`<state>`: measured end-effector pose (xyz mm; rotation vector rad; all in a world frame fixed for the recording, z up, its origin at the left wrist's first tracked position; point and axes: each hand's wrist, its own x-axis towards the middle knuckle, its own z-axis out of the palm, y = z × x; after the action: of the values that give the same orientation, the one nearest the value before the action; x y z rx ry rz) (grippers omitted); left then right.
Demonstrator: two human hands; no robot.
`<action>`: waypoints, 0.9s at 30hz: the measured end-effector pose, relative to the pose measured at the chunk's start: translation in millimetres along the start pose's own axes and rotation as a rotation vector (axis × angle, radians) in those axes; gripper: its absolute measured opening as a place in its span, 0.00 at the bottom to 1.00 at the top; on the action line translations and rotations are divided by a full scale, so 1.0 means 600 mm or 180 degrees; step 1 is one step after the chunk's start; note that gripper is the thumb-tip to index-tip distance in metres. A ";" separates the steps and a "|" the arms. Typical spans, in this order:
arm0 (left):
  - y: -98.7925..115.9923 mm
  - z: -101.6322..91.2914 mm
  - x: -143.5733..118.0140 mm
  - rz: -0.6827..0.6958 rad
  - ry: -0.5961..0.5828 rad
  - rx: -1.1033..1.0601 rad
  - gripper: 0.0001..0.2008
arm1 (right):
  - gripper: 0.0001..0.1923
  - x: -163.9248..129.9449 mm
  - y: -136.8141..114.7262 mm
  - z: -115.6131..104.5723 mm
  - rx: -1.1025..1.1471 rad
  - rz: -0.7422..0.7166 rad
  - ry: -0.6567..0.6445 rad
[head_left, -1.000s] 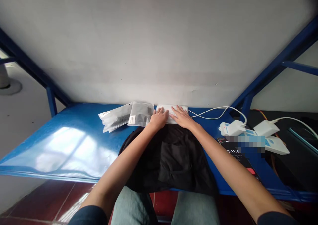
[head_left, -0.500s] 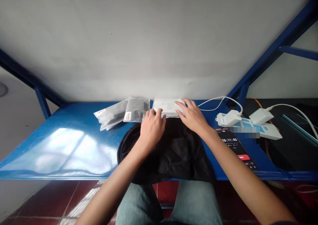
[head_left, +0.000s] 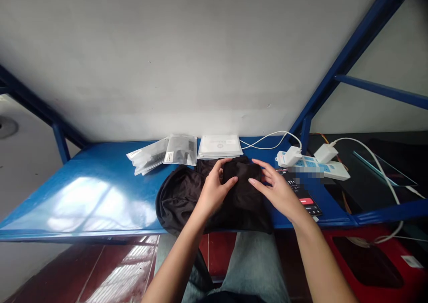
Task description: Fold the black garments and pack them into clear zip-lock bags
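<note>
Your left hand (head_left: 214, 188) and right hand (head_left: 279, 189) both sit on the black garment (head_left: 187, 194), which lies spread on the blue table (head_left: 100, 187) with its near edge hanging over the front toward your knees. Between your hands is a small folded black part of the cloth (head_left: 241, 171): your left fingers curl over its left edge with the thumb pressed under it, so that hand is closed on the fold, while your right hand lies beside its right edge with fingers spread and loose, touching it but not clamped. Just beyond your left fingertips, against the wall, lies a flat stack of white packets (head_left: 220, 146); farther out to the left of that hand are grey plastic pouches (head_left: 182, 150) and a few clear ones (head_left: 147, 157). Just beside your right hand, on its outer side, a phone (head_left: 302, 196) lies face up, and beyond it a white power strip (head_left: 321, 167) with chargers and white cables.
</note>
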<state>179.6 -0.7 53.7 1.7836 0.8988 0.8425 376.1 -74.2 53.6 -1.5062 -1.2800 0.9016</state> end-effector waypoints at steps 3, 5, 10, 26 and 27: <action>-0.010 0.035 -0.005 -0.0063 0.0508 0.1196 0.26 | 0.37 0.001 0.030 -0.017 -0.0439 0.0155 0.0172; -0.013 0.055 -0.021 0.0002 0.0631 0.1940 0.19 | 0.38 -0.013 0.056 -0.019 -0.0657 0.0224 0.0476; -0.002 0.086 -0.053 0.0338 -0.0195 0.2626 0.30 | 0.36 -0.066 0.085 -0.004 -0.0194 0.0335 0.0768; -0.017 -0.054 -0.063 -0.0299 0.1007 0.1527 0.32 | 0.20 -0.052 0.074 0.052 -0.1581 -0.0194 0.0567; -0.036 -0.076 -0.080 -0.0402 0.1165 0.1634 0.34 | 0.19 -0.051 0.075 0.056 -0.1792 -0.0183 0.0617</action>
<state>113.1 -15.8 41.0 2.0052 1.5622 0.9289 352.1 -98.9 -0.3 -1.9196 -1.4947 0.3512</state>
